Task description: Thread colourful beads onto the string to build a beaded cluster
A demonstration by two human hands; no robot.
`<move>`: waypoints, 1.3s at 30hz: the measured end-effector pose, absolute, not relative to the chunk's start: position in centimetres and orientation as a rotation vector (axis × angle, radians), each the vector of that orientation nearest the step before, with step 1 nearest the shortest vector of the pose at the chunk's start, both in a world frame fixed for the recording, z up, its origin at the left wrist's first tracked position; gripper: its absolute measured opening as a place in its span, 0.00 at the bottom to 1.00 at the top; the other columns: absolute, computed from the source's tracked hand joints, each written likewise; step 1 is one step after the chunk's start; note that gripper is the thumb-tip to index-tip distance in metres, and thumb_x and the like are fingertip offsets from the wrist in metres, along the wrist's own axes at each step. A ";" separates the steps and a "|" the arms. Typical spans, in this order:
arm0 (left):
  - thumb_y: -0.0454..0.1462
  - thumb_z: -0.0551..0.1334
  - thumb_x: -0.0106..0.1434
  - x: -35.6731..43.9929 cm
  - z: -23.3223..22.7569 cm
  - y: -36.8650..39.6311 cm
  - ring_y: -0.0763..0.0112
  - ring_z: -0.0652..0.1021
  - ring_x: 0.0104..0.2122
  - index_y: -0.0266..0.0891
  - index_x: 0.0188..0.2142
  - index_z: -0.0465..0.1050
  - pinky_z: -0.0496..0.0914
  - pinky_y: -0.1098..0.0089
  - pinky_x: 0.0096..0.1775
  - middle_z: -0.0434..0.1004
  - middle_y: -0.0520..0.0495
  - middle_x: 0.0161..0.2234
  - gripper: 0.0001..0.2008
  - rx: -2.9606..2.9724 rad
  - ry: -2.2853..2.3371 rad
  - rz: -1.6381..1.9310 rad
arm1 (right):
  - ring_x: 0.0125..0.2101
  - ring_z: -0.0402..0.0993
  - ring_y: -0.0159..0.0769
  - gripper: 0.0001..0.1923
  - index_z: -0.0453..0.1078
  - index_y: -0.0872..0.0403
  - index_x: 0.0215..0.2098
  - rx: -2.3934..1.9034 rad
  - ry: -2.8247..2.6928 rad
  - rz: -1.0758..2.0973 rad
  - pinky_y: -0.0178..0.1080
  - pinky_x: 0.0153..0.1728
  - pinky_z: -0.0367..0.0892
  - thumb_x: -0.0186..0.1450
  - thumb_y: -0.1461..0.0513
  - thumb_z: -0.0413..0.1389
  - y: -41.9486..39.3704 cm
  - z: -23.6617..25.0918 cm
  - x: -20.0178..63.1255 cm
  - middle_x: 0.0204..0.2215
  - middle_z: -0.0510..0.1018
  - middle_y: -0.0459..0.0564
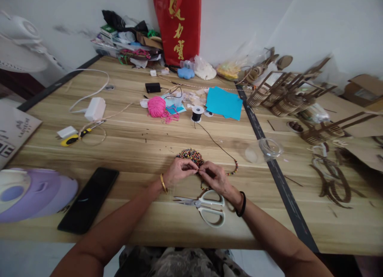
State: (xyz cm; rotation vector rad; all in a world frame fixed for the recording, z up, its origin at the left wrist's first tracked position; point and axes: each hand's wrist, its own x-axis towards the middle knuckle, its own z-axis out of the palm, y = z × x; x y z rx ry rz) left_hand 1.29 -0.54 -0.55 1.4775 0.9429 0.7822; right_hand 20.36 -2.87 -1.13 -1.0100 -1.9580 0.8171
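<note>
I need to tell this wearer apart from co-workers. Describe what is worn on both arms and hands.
Both forearms are bare, with no sleeves or gloves. The left hand has a thin gold-coloured bangle at the wrist. The right hand has a black band at the wrist. No rings are discernible.

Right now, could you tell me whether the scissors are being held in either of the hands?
No, the scissors lie on the table below the left hand and right hand, which pinch beads.

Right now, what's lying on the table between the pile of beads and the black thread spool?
In the head view, only a black thread crosses bare wood between the beads and the spool.
</note>
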 end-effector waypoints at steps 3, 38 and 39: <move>0.34 0.66 0.52 1.3 -0.5 -0.6 0.72 0.77 0.29 0.31 0.30 0.76 0.72 0.72 0.35 0.79 0.46 0.29 0.07 1.447 0.925 0.783 | 0.26 0.69 0.31 0.07 0.69 0.55 0.35 -1.030 -1.928 0.832 0.33 0.28 0.65 0.66 0.59 0.54 -2.9 -1.3 20.4 0.26 0.74 0.48; 0.33 0.67 0.51 1.4 -0.5 -0.8 0.73 0.77 0.28 0.32 0.29 0.75 0.73 0.72 0.36 0.78 0.47 0.27 0.05 1.473 0.953 0.796 | 0.28 0.71 0.32 0.09 0.69 0.55 0.33 -1.004 -1.921 0.848 0.34 0.30 0.67 0.65 0.57 0.55 -2.9 -1.4 20.4 0.27 0.75 0.49; 0.34 0.67 0.51 1.4 -0.5 -0.8 0.73 0.77 0.28 0.32 0.28 0.75 0.73 0.72 0.35 0.78 0.47 0.27 0.06 1.469 0.955 0.800 | 0.28 0.71 0.32 0.09 0.69 0.55 0.34 -1.003 -1.917 0.853 0.34 0.30 0.67 0.65 0.57 0.55 -2.9 -1.4 20.4 0.28 0.75 0.49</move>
